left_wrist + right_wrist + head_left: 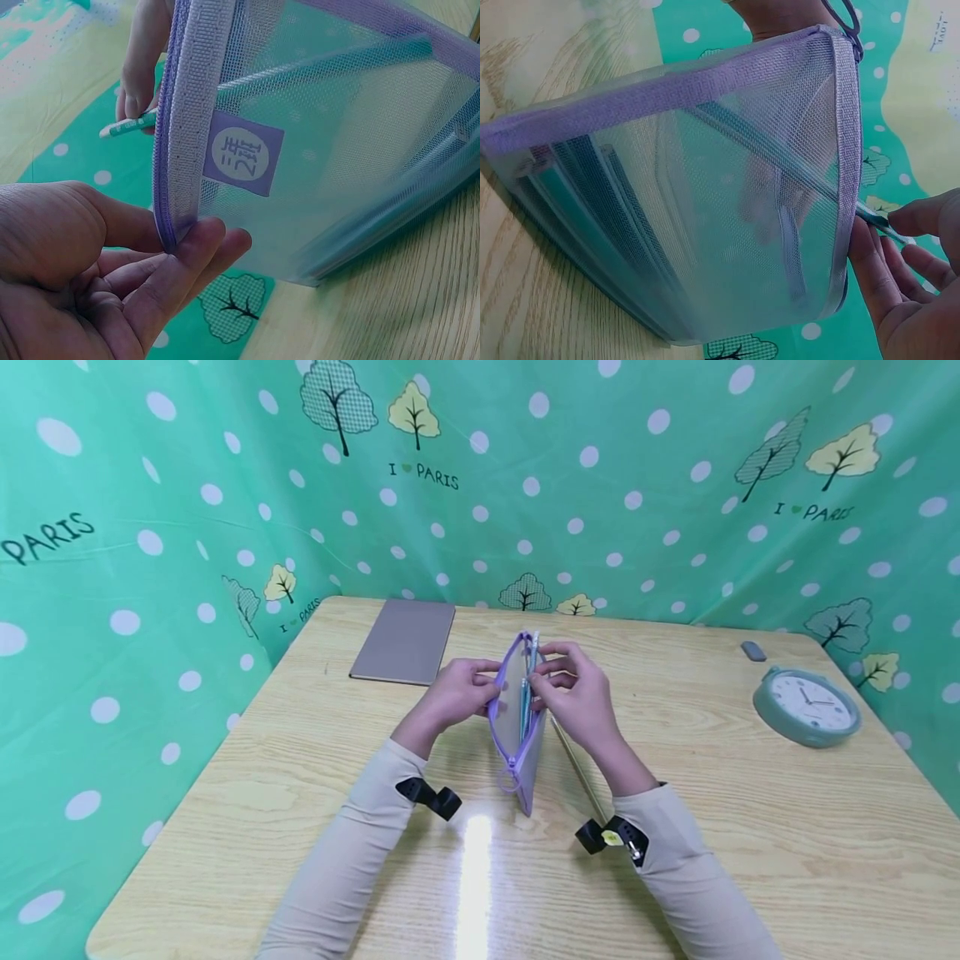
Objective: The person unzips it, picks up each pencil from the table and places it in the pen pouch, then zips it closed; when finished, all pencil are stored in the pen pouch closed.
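Observation:
A mesh zip pencil case (532, 772) with purple trim stands upright on the table, its zipper undone and its mouth spread wide. My left hand (461, 693) pinches the zipper edge on one side; the left wrist view shows a square purple label (244, 154) near those fingers. With thumb and fingers, my right hand (573, 689) holds a slim teal pencil (534, 652) by its upper end at the opposite edge. Most of that pencil slants down inside the mesh. More teal pencils (577, 217) lie along the bottom of the case, seen through the mesh.
A thin gold stick (576, 764) lies on the table under my right wrist. The grey notebook (405, 642) is at the back left. At the right are a green round clock (806, 706) and a small grey-blue object (753, 651). Green curtain (480, 518) borders the table.

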Motion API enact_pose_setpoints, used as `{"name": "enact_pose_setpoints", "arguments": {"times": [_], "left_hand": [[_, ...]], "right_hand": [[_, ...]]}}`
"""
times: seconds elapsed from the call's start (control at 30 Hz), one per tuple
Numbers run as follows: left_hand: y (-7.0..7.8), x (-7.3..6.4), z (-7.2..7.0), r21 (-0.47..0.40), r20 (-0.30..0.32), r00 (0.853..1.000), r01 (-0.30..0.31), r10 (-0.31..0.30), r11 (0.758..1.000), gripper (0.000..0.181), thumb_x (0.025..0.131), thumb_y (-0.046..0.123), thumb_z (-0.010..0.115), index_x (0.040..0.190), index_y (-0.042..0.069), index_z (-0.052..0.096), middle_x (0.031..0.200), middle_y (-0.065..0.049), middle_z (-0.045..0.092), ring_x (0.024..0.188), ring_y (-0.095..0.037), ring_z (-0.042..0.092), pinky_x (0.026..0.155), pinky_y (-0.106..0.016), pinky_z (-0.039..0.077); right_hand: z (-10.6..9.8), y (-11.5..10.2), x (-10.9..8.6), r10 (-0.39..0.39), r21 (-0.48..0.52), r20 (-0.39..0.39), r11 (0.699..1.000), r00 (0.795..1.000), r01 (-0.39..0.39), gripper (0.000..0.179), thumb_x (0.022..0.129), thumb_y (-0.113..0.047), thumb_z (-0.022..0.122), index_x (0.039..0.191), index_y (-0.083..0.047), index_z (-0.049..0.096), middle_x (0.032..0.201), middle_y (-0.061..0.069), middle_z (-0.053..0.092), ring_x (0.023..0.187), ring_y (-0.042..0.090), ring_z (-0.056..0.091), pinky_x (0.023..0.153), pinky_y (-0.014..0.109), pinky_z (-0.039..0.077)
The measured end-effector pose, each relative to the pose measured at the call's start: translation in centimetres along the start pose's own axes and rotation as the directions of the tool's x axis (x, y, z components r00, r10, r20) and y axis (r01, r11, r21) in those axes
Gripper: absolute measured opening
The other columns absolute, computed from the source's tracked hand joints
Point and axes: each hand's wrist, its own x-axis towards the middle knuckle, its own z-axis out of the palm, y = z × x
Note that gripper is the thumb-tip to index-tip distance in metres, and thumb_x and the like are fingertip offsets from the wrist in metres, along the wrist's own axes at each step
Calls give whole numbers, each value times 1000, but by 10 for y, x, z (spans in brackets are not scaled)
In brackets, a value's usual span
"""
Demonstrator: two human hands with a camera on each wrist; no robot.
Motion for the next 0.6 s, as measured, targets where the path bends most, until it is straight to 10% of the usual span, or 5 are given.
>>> {"name": "enact_pose_setpoints", "arguments": {"times": [0.3, 0.6], "left_hand": [[-3, -2, -3, 16, -8, 1000, -14, 15, 1000, 47, 103, 2, 59, 148, -5, 49, 120, -24, 72, 90, -31, 78, 80, -34, 67], [-3, 0, -3, 13, -10, 1000, -14, 14, 1000, 47, 103, 2, 58, 149, -5, 49, 120, -23, 73, 87, -27, 78, 79, -32, 67]], "right_hand": [[-6, 1, 3, 25, 12, 27, 1000, 999, -25, 28, 97, 3, 62, 124, 10, 61, 102, 29, 66, 70, 12, 68, 65, 33, 68], [-41, 17, 6, 193, -245, 211, 960, 958, -139, 29, 99, -4, 63, 122, 12, 62, 103, 31, 69, 77, 34, 72, 64, 34, 68]]}}
